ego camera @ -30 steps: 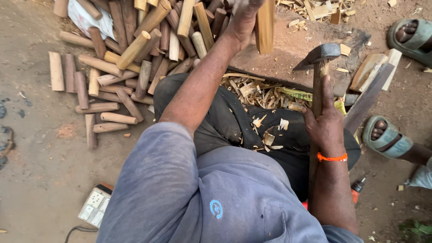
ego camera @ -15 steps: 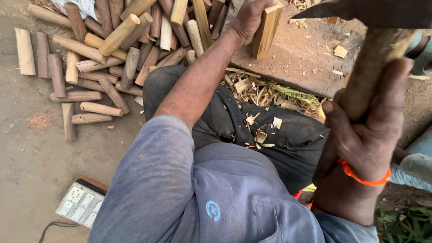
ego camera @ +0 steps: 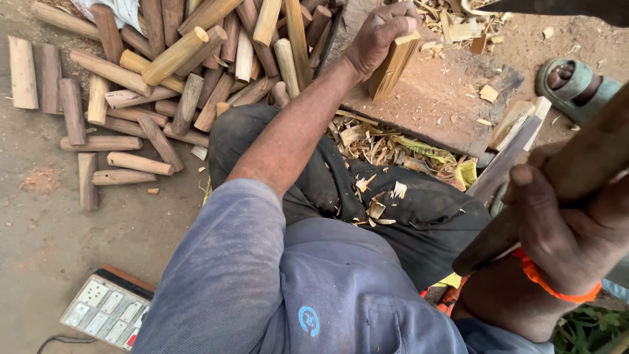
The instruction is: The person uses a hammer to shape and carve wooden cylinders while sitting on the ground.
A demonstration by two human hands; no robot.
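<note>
Axe handle (ego camera: 576, 170) risen nearer; left hand (ego camera: 380, 33) steadies wood block (ego camera: 392, 65) upright

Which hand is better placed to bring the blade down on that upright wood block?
The right hand. It grips the raised wooden handle, with the dark blade at the top edge above the block. The left hand is busy holding the wood block upright on the chopping board.
</note>
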